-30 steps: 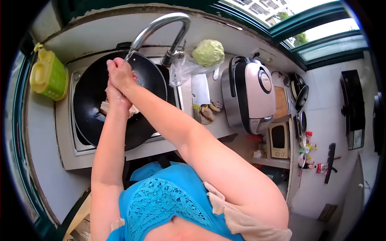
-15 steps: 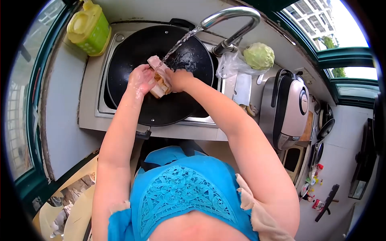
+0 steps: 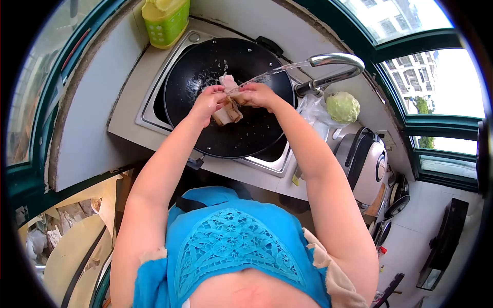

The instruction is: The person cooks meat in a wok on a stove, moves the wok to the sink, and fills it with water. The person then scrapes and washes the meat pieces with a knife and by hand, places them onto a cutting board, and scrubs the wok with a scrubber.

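Over a large black wok (image 3: 257, 141) set in the sink, my left hand (image 3: 209, 104) grips the left side of a piece of pale meat (image 3: 224, 117). My right hand (image 3: 255, 96) has its fingers closed on the meat's right side. The meat has a pinkish top end and a brown-edged lower part. From the curved metal faucet (image 3: 336, 59) a stream of water (image 3: 277, 70) runs sideways to the meat and the right fingers. Drops and splashes show on the wok's inner wall.
A green and yellow container (image 3: 167, 25) stands behind the sink's left corner. Right of the faucet are a plastic bag (image 3: 314, 110), a cabbage (image 3: 343, 107) and a rice cooker (image 3: 367, 164). The wok's handle (image 3: 195, 162) points toward the body.
From clasped together under the faucet, my hands have parted and now hold the meat between them. The view has turned, and the water now falls across the meat.
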{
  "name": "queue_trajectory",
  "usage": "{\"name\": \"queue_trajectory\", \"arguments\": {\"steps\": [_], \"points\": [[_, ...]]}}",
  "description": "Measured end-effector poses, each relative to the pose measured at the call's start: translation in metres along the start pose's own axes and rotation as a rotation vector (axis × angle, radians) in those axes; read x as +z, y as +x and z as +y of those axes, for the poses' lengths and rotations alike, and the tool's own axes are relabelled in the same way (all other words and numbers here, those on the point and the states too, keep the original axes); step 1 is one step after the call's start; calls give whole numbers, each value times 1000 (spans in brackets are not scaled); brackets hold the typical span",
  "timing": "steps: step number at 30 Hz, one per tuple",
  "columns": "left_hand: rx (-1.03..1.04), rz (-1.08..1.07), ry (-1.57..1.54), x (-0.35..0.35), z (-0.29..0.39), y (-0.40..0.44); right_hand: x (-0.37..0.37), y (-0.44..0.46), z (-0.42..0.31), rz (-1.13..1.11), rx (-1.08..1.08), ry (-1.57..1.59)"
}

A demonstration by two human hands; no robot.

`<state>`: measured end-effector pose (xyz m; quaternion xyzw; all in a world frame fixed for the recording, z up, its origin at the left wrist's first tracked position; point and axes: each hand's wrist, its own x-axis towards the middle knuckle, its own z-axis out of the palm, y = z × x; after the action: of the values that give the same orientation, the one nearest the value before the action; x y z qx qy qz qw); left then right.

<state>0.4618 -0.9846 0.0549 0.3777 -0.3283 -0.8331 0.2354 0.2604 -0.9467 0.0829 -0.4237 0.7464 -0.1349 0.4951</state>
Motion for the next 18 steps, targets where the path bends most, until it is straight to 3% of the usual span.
{"name": "queue_trajectory", "arguments": {"steps": [1, 3, 6, 9, 10, 13, 18], "points": [[114, 2, 127, 15, 3, -6, -8, -13, -28, -4, 126, 143], [476, -27, 310, 29, -19, 16, -13, -28, -53, 57, 82, 380], [980, 264, 609, 51, -22, 36, -12, -48, -82, 59, -45, 527], [1009, 93, 776, 48, 16, 18, -22, -66, -89, 66, -39, 577], [973, -58, 534, 50, 22, 17, -23, -65, -86, 109, -5, 632], [743, -194, 675, 38, 19, 28, -35, -79, -81, 174, -81, 656], [531, -292, 466, 29, -21, 54, -50, -68, -63, 165, -110, 668]]}}
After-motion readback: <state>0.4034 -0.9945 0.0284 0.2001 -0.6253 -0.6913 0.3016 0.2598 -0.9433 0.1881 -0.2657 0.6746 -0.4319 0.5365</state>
